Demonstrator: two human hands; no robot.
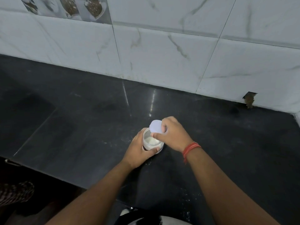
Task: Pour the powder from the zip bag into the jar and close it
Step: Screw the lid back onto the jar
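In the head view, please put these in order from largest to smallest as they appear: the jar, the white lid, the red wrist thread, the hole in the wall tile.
1. jar, partly covered by the left hand
2. white lid, pinched by the right hand
3. red wrist thread and hole in the wall tile: look alike in size, so unranked; the hole is also farther from the camera.

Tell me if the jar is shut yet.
Not yet. The right hand holds the lid tilted over the jar; powder shows inside.

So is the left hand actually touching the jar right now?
Touching. The head view shows the left hand wrapped around the jar, its thumb lying across the jar's front wall.
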